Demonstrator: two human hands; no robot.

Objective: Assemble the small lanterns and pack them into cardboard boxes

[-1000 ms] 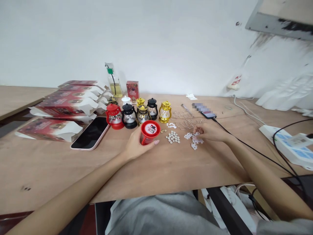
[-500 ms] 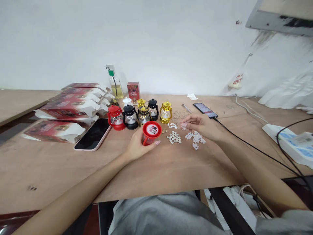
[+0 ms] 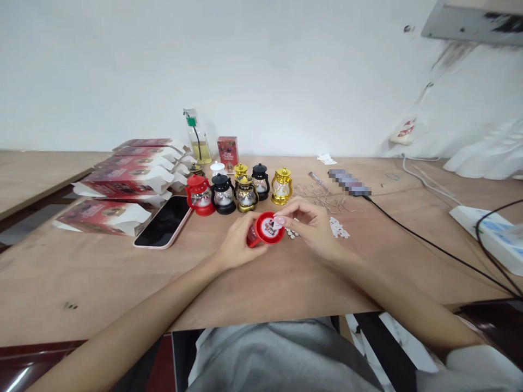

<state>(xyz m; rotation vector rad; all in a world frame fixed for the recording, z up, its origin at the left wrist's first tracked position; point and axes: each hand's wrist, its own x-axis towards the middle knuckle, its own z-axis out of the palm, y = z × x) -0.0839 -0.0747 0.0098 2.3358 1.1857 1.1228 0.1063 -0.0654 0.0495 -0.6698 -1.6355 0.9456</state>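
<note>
Inside left grip [image 3: 238, 239], red lantern [image 3: 268, 231], right grip [image 3: 312, 224] at edge

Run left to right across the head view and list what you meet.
Front red box, pink-edged phone, standing red lantern, left hand, held red lantern, right hand, white plastic pieces, white power strip.

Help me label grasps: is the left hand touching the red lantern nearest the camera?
Touching. The head view shows the left hand wrapped around the side of the red lantern, with no gap between them.
</note>
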